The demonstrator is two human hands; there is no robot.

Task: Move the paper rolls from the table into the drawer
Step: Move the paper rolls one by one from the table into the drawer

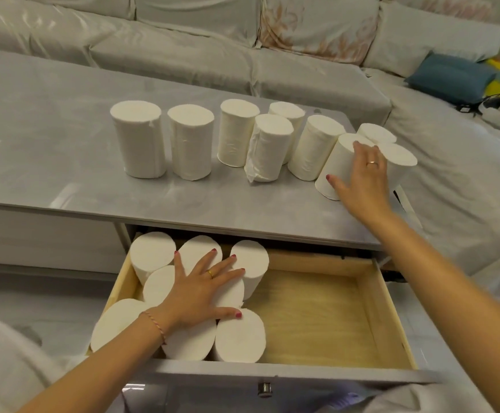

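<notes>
Several white paper rolls (190, 141) stand upright in a loose row on the grey table (64, 162). My right hand (362, 180) is wrapped over the near-right roll (333, 168), thumb on its side and fingers on its top; the roll leans. Below the table edge the wooden drawer (382, 308) is pulled out. Several rolls (240, 336) stand packed in its left half. My left hand (201, 290) lies flat with fingers spread on top of those rolls, holding nothing.
The drawer's right half shows bare wood bottom (317, 317). A metal knob (264, 389) sits on the drawer front. A covered sofa (183, 49) runs behind and right of the table, with a blue cushion (451, 77) and cables on it.
</notes>
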